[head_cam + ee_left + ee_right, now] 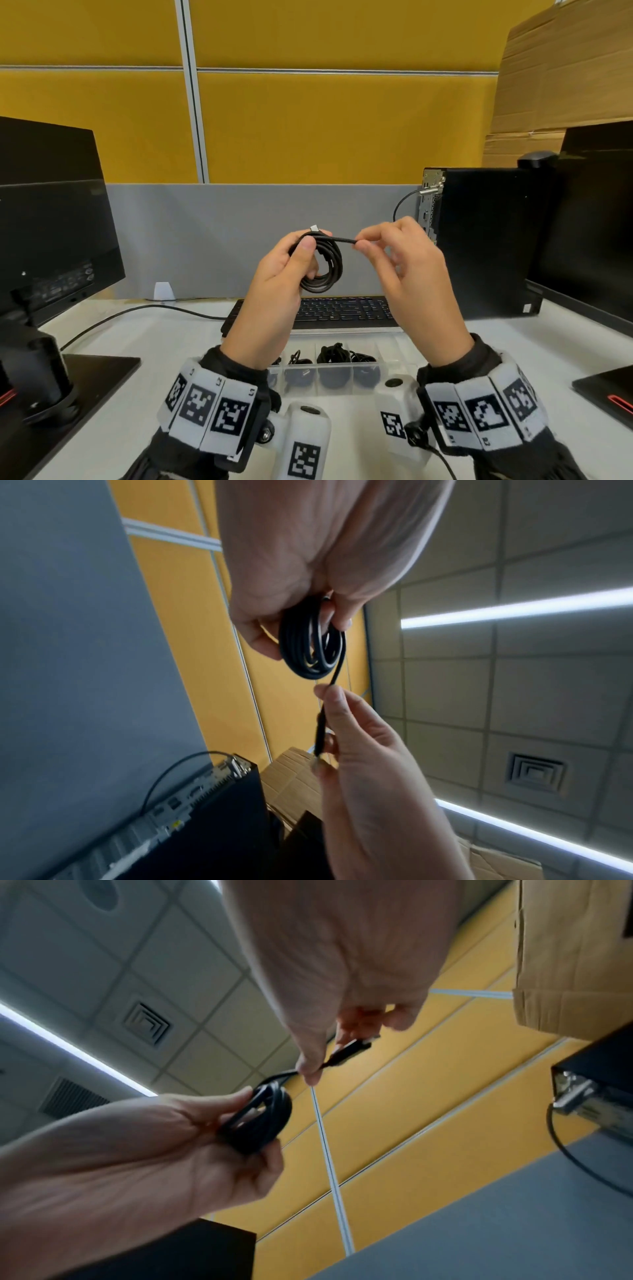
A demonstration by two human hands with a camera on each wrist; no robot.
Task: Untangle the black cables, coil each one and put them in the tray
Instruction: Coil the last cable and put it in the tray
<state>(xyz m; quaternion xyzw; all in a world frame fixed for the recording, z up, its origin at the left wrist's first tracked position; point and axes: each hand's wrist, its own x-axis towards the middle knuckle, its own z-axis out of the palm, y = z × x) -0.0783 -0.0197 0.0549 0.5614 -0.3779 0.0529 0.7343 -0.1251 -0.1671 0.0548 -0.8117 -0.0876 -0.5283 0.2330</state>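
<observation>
The coil (321, 267) is gripped in the left hand (281, 274), held up above the tray (394, 356). The free end is pinched by the right hand (407, 263). That tail is best wrapped tight round the loops, probably with its plug tucked in, so nothing springs open once released.

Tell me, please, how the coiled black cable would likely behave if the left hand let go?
The thin black coiled cable looks springy: its loops would probably loosen once the left hand releases. The free end pinched by the right hand stays fairly straight, suggesting mild stiffness.
</observation>
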